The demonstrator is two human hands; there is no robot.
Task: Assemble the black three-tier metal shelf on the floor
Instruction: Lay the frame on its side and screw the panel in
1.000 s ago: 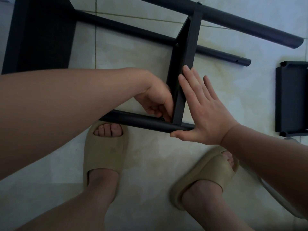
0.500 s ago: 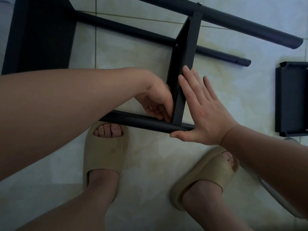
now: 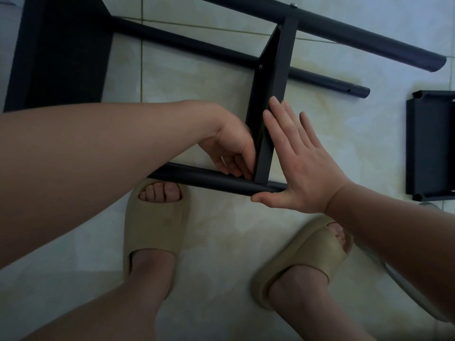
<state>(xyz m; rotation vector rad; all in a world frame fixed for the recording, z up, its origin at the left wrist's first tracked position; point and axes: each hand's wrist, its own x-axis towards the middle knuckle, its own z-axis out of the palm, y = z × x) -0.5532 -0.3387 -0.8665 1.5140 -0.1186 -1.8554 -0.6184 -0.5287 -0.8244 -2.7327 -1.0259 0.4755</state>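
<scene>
**Head view: both hands at the shelf's near corner**

The half-built black shelf lies on its side on the tiled floor (image 3: 344, 124). Its tier panel (image 3: 273, 94) runs from the far pole (image 3: 344, 33) down to the near pole (image 3: 211, 179). The right hand (image 3: 302, 168) is spread flat, fingers straight, pressing against the panel's right face, with the thumb along the near pole. The left hand (image 3: 231, 153) curls its fingers into the corner where the panel meets the near pole; whether they pinch anything cannot be told. A loose tray (image 3: 433, 143) lies well apart, to the right. Two beige slippers (image 3: 157, 225) stand just beside the near pole.
</scene>
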